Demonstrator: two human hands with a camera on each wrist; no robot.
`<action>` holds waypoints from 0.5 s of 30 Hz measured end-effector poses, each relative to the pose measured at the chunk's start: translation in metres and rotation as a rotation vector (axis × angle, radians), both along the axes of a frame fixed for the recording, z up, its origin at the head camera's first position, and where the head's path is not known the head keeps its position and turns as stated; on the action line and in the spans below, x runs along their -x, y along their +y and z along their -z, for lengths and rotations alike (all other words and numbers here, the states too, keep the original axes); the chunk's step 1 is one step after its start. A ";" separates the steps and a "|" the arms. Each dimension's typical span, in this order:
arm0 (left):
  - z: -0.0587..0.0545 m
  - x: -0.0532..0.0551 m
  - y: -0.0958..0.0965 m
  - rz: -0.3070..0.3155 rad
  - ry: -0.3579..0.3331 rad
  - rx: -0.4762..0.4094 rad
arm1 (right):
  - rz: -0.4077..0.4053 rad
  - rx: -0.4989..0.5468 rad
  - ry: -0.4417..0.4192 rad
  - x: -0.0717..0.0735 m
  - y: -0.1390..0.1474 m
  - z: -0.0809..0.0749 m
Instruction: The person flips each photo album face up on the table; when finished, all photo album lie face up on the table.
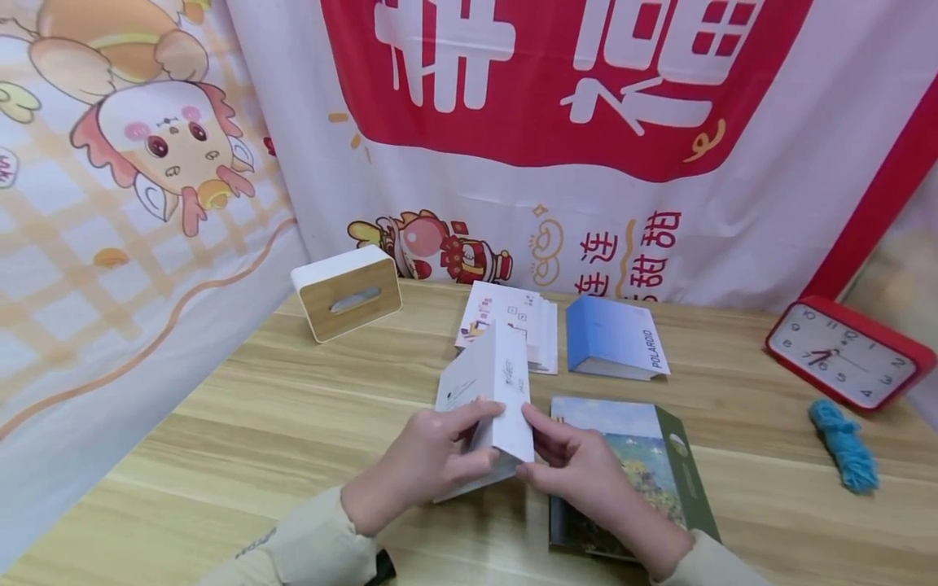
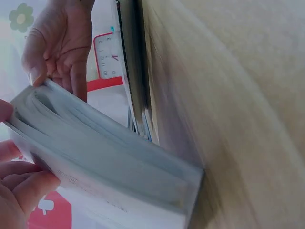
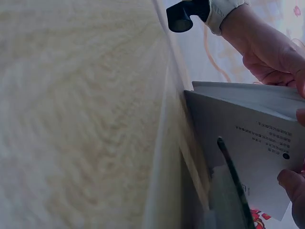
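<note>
While both hands grip the white book (image 1: 452,389), it stands tilted over the near middle of the desk (image 1: 322,439), its spine turned upward; whether its lower edge touches the wood I cannot tell. The left hand (image 1: 432,448) pinches the end nearest the person, its forefinger laid across the spine and its thumb lower down. The right hand (image 1: 582,468) pinches the same end from the other side, forefinger at the spine's edge and thumb at the near corner. The left wrist view shows the page edges between the covers, and the right wrist view shows small print and a dark dot on one cover.

Just right of the book, partly under the right forearm, lies a painted book (image 1: 641,443) with a green band. Behind are a white stack (image 1: 484,308), partly hidden by the held book, and a blue book (image 1: 615,334) marked POLAROID. A tissue box (image 1: 352,295) stands at the back left. On the far right a red clock (image 1: 846,354) leans at a slant, with blue yarn (image 1: 843,446) just in front of it.
</note>
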State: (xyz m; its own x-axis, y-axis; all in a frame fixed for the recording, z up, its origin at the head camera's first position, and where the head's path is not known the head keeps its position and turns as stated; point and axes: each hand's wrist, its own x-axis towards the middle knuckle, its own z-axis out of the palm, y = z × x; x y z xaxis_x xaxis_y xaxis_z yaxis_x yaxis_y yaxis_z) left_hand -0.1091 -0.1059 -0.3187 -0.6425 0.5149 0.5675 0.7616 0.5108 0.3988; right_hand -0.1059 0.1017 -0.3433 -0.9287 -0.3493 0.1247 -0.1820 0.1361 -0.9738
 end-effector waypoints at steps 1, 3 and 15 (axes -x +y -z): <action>0.001 0.000 0.000 0.006 -0.012 -0.028 | 0.004 -0.005 0.031 0.000 0.000 -0.001; 0.002 0.002 -0.001 0.024 -0.040 -0.101 | 0.021 -0.017 0.103 0.001 -0.001 -0.003; 0.018 0.012 -0.004 0.178 -0.262 -0.580 | 0.128 -0.124 0.492 0.009 -0.012 -0.016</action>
State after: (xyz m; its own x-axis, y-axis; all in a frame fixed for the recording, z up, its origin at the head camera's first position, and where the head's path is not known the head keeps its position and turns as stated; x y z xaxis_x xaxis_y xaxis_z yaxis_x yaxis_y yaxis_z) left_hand -0.1210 -0.1097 -0.3362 -0.7302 0.2838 0.6216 0.6551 0.0321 0.7549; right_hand -0.1145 0.0900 -0.3276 -0.8067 -0.2769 0.5221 -0.5885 0.2955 -0.7525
